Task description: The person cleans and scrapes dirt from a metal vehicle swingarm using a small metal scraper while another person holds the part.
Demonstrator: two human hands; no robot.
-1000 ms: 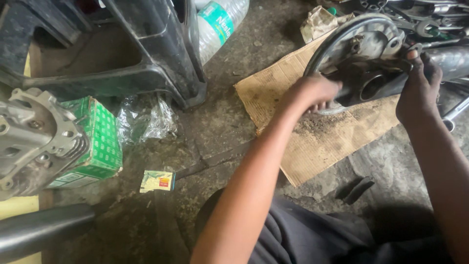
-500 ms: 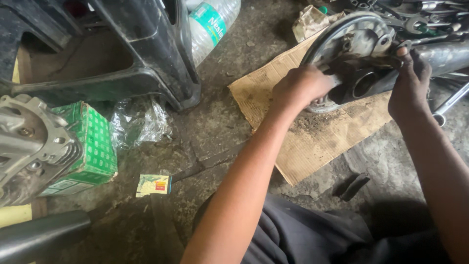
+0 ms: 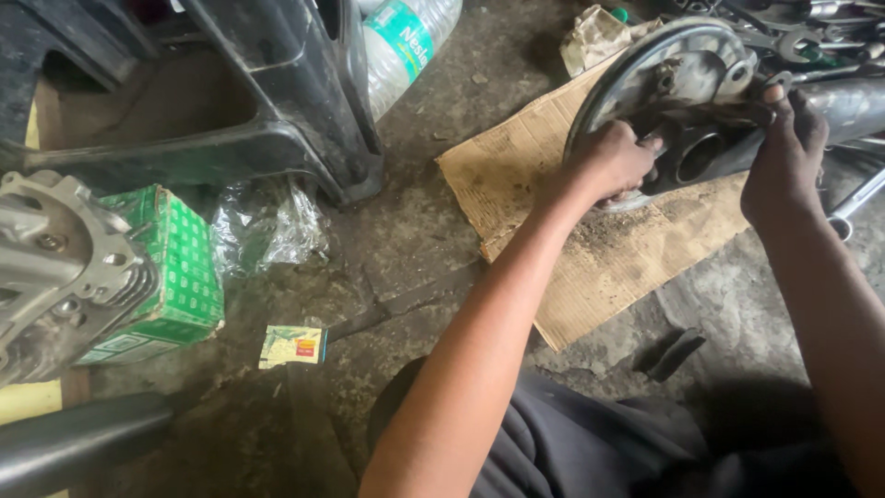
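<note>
**What the view hides**

Left hand (image 3: 613, 164): fingertips tucked behind the round metal drum plate (image 3: 682, 74), out of sight. Right hand (image 3: 784, 152): palm turned away, grip on the dark pipe (image 3: 853, 97) unclear. Pipe runs off the right edge. Clear plastic bottle (image 3: 406, 41) cut by the top edge. Grey engine casting (image 3: 55, 267) cropped at left. Spanner pile (image 3: 802, 23), top right, too cluttered to separate.

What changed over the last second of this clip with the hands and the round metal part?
Little changed. The left hand slid slightly along the lower rim of the round metal part, its fingers now tucked at the hub; the right hand kept its grip on the dark piece at the part's right side. Nothing was let go. Cardboard, green box and bottle stayed put.
</note>
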